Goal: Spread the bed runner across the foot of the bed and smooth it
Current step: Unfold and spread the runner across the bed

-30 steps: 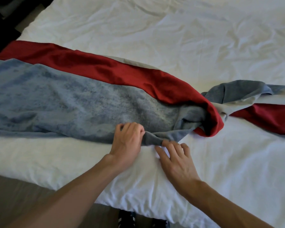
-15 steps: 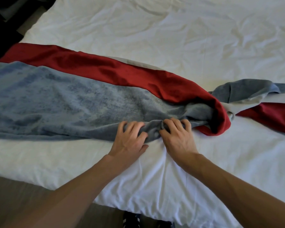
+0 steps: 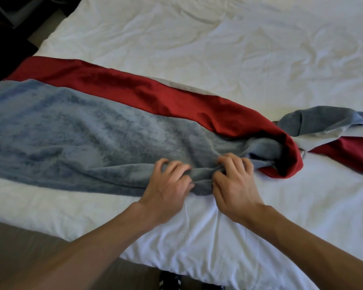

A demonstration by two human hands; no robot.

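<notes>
Both hands [image 3: 199, 181] have closed, gripping the bed runner's [image 3: 92, 139] bunched near edge; bed [image 3: 218, 49] beyond lies open.

Soft daylight fell over rumpled white bedding [image 3: 218, 49], while a brownish floor [image 3: 19, 243] showed along the near edge and dark, indistinct furniture [image 3: 6, 15] sat in the upper left corner.
</notes>
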